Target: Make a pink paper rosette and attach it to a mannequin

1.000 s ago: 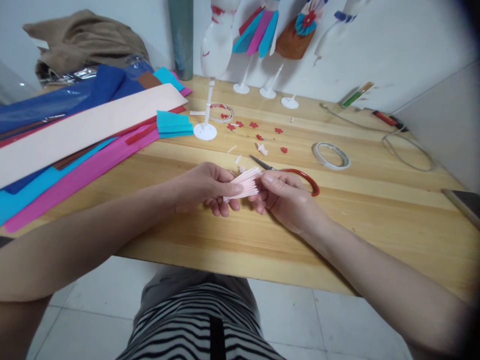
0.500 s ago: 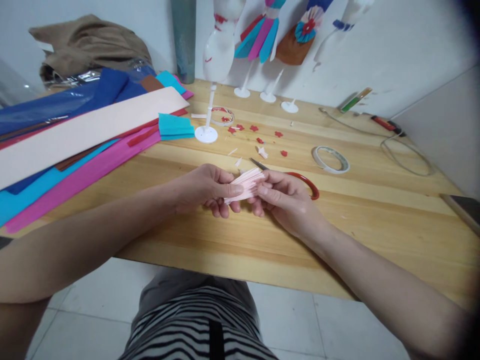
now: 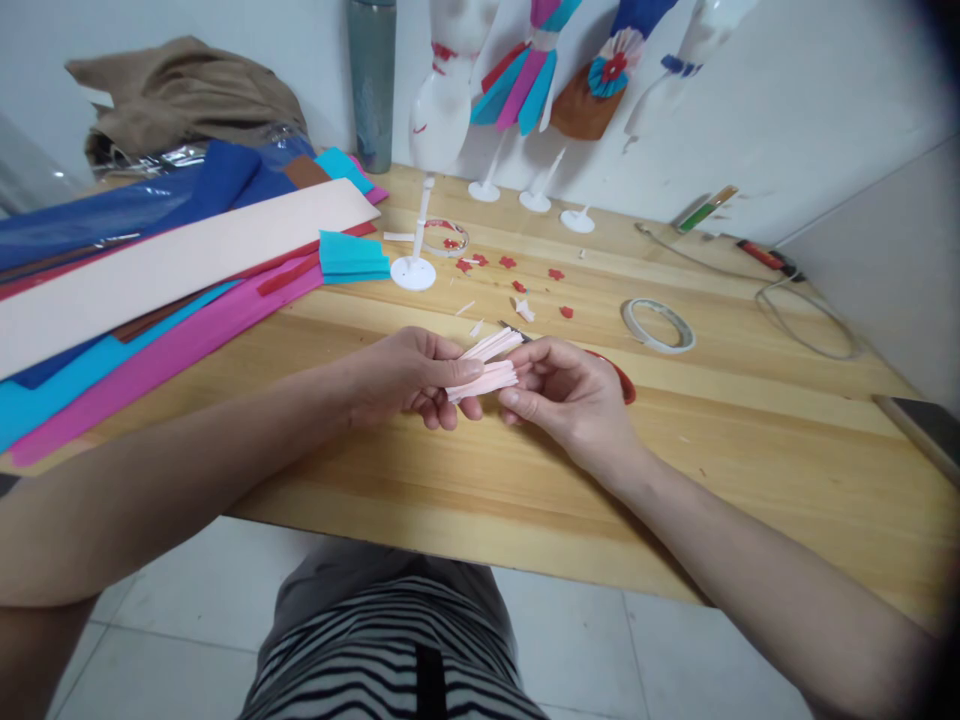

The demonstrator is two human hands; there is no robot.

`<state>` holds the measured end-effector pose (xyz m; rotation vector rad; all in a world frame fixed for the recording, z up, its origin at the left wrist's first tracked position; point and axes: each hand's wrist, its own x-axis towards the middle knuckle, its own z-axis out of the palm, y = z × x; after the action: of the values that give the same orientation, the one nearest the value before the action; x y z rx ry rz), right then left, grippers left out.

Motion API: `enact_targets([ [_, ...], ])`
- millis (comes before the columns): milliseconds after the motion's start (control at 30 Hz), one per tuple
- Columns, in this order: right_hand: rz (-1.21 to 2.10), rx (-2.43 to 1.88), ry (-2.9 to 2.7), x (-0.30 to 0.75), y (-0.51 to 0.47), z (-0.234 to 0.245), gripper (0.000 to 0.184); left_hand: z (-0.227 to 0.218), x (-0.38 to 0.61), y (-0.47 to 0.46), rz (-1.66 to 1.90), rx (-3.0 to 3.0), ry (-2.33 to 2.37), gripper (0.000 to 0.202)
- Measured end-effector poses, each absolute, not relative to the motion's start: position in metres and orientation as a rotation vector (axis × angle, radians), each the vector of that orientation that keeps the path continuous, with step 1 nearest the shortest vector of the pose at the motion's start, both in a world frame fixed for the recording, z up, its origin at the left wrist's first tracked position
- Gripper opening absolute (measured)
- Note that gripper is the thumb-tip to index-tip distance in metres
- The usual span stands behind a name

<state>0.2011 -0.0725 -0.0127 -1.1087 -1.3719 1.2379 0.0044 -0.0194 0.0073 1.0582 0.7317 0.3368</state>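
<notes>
Pale tiled floor (image 3: pixel 577 640), wooden tabletop (image 3: pixel 420 490), white wall (image 3: pixel 832 80) behind.
Left grip (image 3: pixel 411 376): thumb and fingers clamped on the pleated pink paper (image 3: pixel 495 378), over the tabletop's front half. Right grip (image 3: pixel 576 396): partly open, fingertips at the paper's free end; whether they pinch it cannot be told. Beyond: scissors (image 3: pixel 623 380), partly hidden; tape roll (image 3: pixel 657 345); upright white dress form (image 3: pixel 441 112).

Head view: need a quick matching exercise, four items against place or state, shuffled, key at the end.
1. Pleated paper
2. Scissors
3. Tape roll
4. Magenta strip

A. Among the stacked sheets on the left
B. Partly hidden by the right hand
C. Pinched by the left hand
D. Lying flat, uncovered, to the right of both hands

Pairs: 1-C, 2-B, 3-D, 4-A
</notes>
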Motion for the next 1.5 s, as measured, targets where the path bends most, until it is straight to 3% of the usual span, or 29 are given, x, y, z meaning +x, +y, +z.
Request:
enact_targets([
  [400, 1.109, -1.122, -1.494, 0.205, -0.073, -0.017, 0.025, 0.009, 0.004, -0.02, 0.268, 1.142, 0.758, 0.026],
  [933, 0.782, -1.158, -1.668, 0.213, -0.073, -0.017, 0.012, 0.018, 0.01, -0.027, 0.24, 1.549, 0.891, 0.039],
  [1267, 0.669, -1.022, -1.827, 0.217, -0.072, -0.019, 0.013, 0.015, 0.011, -0.023, 0.279, 1.53, 0.95, 0.026],
  [1500, 0.686, -0.964, -1.865, 0.219, -0.071, -0.019, 0.013, 0.008, 0.007, -0.022, 0.453, 1.876, 1.116, 0.015],
])
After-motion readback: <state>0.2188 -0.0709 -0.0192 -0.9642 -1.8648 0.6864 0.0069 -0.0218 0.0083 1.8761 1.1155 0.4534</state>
